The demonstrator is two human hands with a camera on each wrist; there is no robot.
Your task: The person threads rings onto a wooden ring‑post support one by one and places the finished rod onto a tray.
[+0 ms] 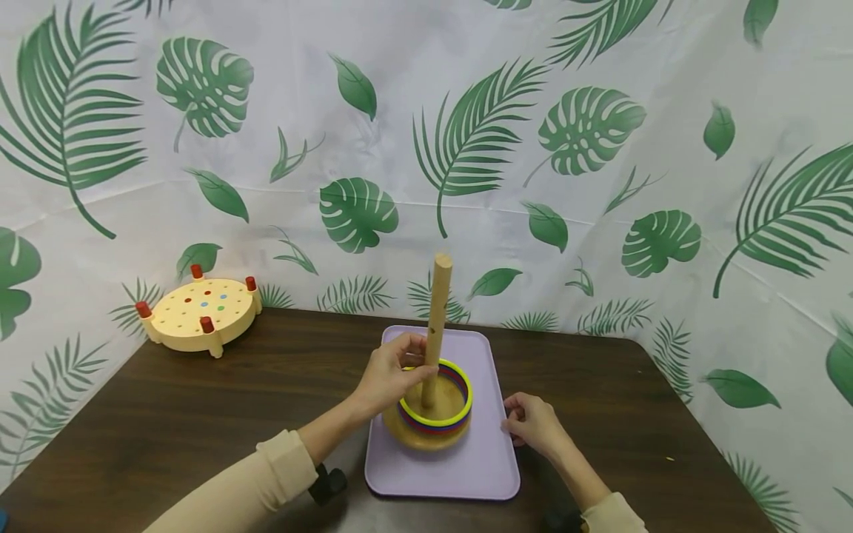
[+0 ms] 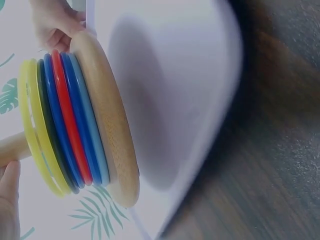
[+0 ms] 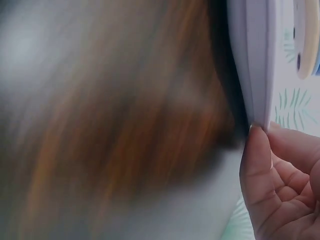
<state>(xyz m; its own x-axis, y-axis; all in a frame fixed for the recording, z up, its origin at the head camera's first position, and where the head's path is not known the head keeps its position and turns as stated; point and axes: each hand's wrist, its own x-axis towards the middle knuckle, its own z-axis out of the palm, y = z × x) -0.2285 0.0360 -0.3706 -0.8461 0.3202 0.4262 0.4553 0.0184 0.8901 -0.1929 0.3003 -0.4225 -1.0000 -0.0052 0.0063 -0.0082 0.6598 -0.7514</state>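
My left hand [image 1: 392, 376] grips the upright wooden post [image 1: 437, 314] of a ring stacker, thumb on one side and fingers on the other. Around the post's foot, yellow, dark green, blue and red rings [image 2: 70, 117] are stacked on the round wooden base [image 2: 117, 145]. In the left wrist view a gap and a broad shadow show between the base and the lilac tray [image 1: 460, 480]. My right hand [image 1: 533, 426] pinches the tray's right edge between thumb and fingers, seen closely in the right wrist view at the rim [image 3: 256, 65].
A round cream pegboard [image 1: 203, 314] with red-tipped legs and coloured dots stands at the table's back left. The dark wooden table [image 1: 300, 385] ends at a white cloth with green leaves [image 1: 360, 215] behind it. A tiny yellow scrap [image 1: 669, 459] lies at the right.
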